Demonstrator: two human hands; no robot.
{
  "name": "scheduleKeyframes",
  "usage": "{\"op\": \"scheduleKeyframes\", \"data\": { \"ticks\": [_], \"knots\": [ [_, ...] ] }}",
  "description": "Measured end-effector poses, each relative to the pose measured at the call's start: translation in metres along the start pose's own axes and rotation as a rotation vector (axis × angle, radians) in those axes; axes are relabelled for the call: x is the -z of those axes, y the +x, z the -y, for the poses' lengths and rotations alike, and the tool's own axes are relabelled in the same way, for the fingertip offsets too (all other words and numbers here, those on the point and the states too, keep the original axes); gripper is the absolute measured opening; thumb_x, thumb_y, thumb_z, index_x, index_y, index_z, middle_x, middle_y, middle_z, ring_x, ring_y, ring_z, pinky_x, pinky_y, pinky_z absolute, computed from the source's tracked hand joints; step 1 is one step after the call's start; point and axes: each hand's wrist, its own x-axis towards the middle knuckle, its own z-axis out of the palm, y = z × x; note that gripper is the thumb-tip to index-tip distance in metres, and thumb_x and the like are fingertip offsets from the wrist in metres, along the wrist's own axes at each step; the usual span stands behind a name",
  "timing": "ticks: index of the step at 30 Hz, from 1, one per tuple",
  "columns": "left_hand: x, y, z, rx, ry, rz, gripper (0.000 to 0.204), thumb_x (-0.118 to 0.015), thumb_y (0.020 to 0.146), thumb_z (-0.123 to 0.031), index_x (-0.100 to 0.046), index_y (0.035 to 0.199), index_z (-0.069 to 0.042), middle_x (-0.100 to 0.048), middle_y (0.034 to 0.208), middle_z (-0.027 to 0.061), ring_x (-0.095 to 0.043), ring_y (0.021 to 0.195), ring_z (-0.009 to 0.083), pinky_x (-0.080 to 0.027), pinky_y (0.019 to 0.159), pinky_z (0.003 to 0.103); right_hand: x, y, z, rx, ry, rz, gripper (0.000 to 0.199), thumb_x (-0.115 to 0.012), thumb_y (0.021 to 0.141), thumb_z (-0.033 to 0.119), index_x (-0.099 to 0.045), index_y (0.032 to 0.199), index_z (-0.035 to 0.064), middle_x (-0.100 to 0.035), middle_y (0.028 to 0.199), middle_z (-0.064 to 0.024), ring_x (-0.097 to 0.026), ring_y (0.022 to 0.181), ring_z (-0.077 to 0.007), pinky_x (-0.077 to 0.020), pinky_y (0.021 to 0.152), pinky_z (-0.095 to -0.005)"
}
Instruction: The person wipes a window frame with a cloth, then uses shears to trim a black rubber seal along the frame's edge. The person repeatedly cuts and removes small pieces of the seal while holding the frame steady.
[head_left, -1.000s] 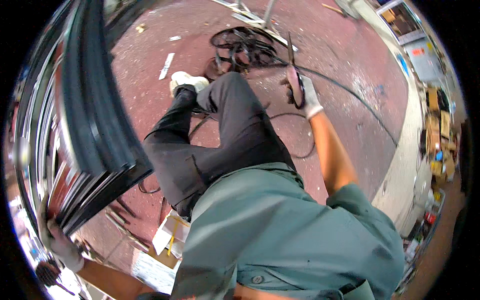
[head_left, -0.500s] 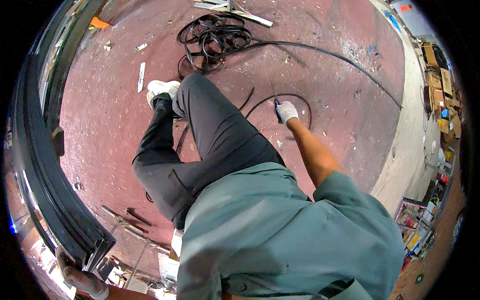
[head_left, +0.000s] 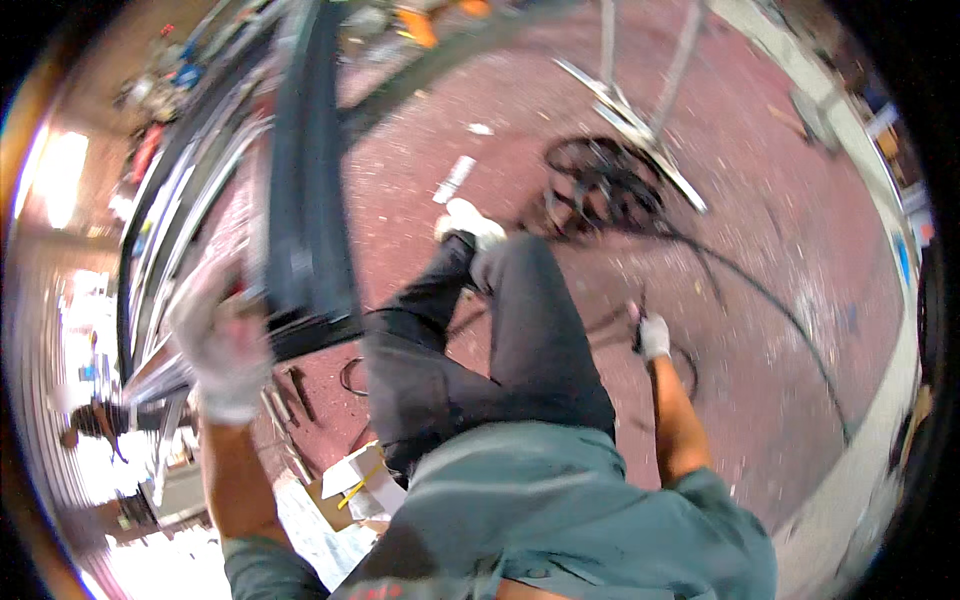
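My left hand (head_left: 222, 350), in a pale work glove, is raised at the corner end of a long black frame (head_left: 305, 200). Motion smears its fingers, so their grip is unclear. Out to the right, my gloved right hand (head_left: 655, 338) is closed around a dark-handled tool (head_left: 637, 326) with a thin shaft; its exact kind cannot be made out. Below that hand a loop of black strip (head_left: 690, 370) curves over the reddish floor. Farther off lies a tangled heap of black strip (head_left: 600, 190), one length trailing to the right.
Pale metal bars (head_left: 640, 135) lie beyond the heap. A white strip (head_left: 456, 180) rests near my shoe (head_left: 470, 225). Metal profiles (head_left: 190, 220) are racked at left. An open cardboard box (head_left: 355, 485) stands by my hip, near long-handled tools (head_left: 285, 420).
My view has swung left, so the floor things sit farther right. My left hand has come up beside the frame's end. The right hand still holds its tool.
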Motion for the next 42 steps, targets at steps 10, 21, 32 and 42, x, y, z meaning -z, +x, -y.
{"op": "scheduleKeyframes", "data": {
  "ticks": [10,21,32,42],
  "knots": [
    [0.008,0.029,-0.025,-0.152,-0.125,-0.091,0.059,-0.068,0.085,-0.06,-0.064,0.087,-0.002,-0.053,0.064,0.0114,-0.056,0.055,0.0342,-0.044,0.053,0.039,-0.039,0.025,0.066,-0.008,-0.21,0.022,0.071,-0.056,0.088,0.07,-0.077,0.097,0.0027,-0.069,0.098,-0.0279,-0.067,0.099,-0.0441,-0.0508,0.088,-0.0489],
    [0.124,-0.093,0.023,-0.103,0.03,0.052,0.047,-0.064,0.076,-0.052,-0.054,0.072,-0.006,-0.059,0.069,0.0098,-0.065,0.07,0.0298,-0.056,0.076,0.045,-0.066,0.001,0.092,0.107,-0.296,0.133,0.065,-0.056,0.091,0.064,-0.074,0.099,0.0023,-0.07,0.101,-0.0271,-0.065,0.101,-0.0453,-0.0504,0.089,-0.051],
    [0.17,-0.138,0.038,0.931,-0.689,0.03,0.096,-0.017,0.094,-0.081,-0.063,0.086,0.003,-0.066,0.117,0.0252,-0.064,0.103,0.0286,-0.037,0.113,0.052,-0.093,0.045,-0.029,0.164,-0.445,0.189,0.039,-0.06,0.094,0.039,-0.07,0.101,0.0016,-0.069,0.099,-0.0269,-0.065,0.096,-0.0473,-0.0513,0.082,-0.0545],
    [0.156,-0.162,0.092,1.116,-0.247,0.052,0.087,-0.024,0.096,-0.074,-0.063,0.099,0.004,-0.06,0.13,0.024,-0.06,0.114,0.0289,-0.039,0.111,0.049,-0.123,0.049,-0.073,-0.225,-0.474,0.327,0.046,-0.055,0.096,0.042,-0.07,0.113,0.0017,-0.067,0.117,-0.026,-0.064,0.112,-0.0433,-0.0513,0.093,-0.0499]
  ]
}}
